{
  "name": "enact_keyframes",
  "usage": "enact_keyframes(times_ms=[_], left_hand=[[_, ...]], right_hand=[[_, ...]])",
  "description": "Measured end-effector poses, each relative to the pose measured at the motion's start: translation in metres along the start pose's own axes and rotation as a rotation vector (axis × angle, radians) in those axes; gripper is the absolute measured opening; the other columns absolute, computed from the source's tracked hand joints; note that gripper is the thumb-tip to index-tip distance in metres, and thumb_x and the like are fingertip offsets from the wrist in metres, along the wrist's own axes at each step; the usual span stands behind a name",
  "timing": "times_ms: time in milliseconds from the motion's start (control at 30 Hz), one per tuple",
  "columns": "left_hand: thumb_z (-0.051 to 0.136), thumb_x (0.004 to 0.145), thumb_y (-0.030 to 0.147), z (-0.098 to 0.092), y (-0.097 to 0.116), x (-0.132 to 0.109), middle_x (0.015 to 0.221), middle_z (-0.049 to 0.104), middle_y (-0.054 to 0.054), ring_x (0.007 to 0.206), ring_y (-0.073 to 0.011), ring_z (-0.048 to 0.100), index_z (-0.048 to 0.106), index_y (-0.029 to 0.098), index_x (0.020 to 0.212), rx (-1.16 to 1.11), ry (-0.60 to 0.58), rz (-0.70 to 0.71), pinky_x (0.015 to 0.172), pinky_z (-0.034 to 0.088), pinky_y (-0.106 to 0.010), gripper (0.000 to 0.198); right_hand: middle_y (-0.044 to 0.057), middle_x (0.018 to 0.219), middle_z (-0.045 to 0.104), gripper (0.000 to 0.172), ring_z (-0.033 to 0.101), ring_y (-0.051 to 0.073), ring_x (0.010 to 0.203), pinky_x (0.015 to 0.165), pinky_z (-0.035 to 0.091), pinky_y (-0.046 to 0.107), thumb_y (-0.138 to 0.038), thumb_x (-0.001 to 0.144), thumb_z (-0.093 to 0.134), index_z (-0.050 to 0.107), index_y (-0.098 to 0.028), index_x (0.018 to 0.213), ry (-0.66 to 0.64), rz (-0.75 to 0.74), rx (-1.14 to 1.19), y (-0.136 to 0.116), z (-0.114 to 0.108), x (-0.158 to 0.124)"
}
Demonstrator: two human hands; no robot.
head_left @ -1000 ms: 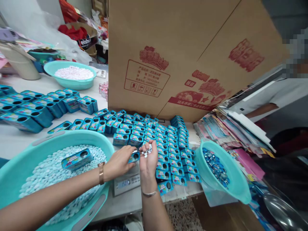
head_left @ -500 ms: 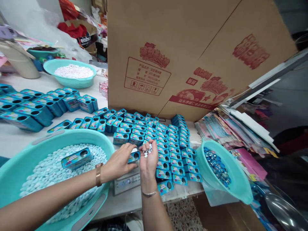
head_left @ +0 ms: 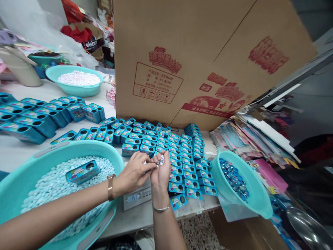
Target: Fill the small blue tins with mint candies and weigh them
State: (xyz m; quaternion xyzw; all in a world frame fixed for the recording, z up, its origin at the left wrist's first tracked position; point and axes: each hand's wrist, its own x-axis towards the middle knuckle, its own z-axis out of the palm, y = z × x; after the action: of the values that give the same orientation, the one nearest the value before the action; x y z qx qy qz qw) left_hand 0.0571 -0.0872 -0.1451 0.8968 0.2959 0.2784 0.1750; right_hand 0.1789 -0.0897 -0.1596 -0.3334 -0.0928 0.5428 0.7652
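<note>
My right hand (head_left: 160, 173) is cupped palm up above a small digital scale (head_left: 137, 197), holding a little heap of white tablets (head_left: 161, 160). My left hand (head_left: 133, 173) reaches across beside it, its fingers pinched against the tablets and covering the small blue box on the scale. Rows of small blue boxes with round holes (head_left: 182, 159) stand just behind both hands. A big teal basin (head_left: 56, 150) full of pale tablets sits under my left forearm, with one blue box (head_left: 82, 171) lying on the tablets.
A large cardboard carton (head_left: 197, 59) stands behind the boxes. A tilted teal bowl of blue caps (head_left: 240, 182) is at the right, beside stacked printed sheets (head_left: 249, 139). More blue boxes (head_left: 39, 116) and a teal bowl of white tablets (head_left: 76, 80) lie at the left back.
My right hand's fingers have curled closer over the tablets. My left hand has slid over the blue box on the scale, hiding it, and its fingertips now touch the tablets.
</note>
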Motion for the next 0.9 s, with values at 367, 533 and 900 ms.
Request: enact_keyframes(times_ms=[367, 533, 900], left_hand=[[0.048, 0.086, 0.017, -0.009, -0.007, -0.007, 0.1, 0.056, -0.006, 0.098, -0.0226, 0.048, 0.063, 0.024, 0.104, 0.029, -0.042, -0.034, 0.091, 0.038, -0.042, 0.025], [0.049, 0.085, 0.019, -0.023, -0.022, -0.017, 0.099, 0.059, -0.006, 0.097, -0.0219, 0.051, 0.062, 0.021, 0.095, -0.006, 0.048, -0.155, 0.089, 0.041, -0.04, 0.017], [0.05, 0.09, 0.033, -0.056, -0.022, -0.036, 0.113, 0.059, -0.006, 0.109, -0.0217, 0.053, 0.053, 0.021, 0.113, -0.034, 0.103, -0.271, 0.096, 0.041, -0.037, 0.026]], right_hand=[[-0.009, 0.059, 0.034, 0.023, 0.033, 0.007, 0.05, 0.052, 0.033, 0.022, -0.044, 0.083, 0.057, 0.05, -0.022, 0.083, 0.012, 0.005, -0.047, -0.002, 0.004, -0.002], [-0.01, 0.058, 0.031, 0.022, 0.031, 0.007, 0.049, 0.051, 0.033, 0.022, -0.042, 0.085, 0.056, 0.048, -0.022, 0.081, 0.02, 0.019, -0.011, -0.017, 0.004, -0.003], [-0.01, 0.058, 0.034, 0.011, 0.034, 0.006, 0.048, 0.05, 0.033, 0.02, -0.024, 0.084, 0.056, 0.047, -0.021, 0.078, -0.057, -0.062, 0.206, -0.101, -0.022, -0.013]])
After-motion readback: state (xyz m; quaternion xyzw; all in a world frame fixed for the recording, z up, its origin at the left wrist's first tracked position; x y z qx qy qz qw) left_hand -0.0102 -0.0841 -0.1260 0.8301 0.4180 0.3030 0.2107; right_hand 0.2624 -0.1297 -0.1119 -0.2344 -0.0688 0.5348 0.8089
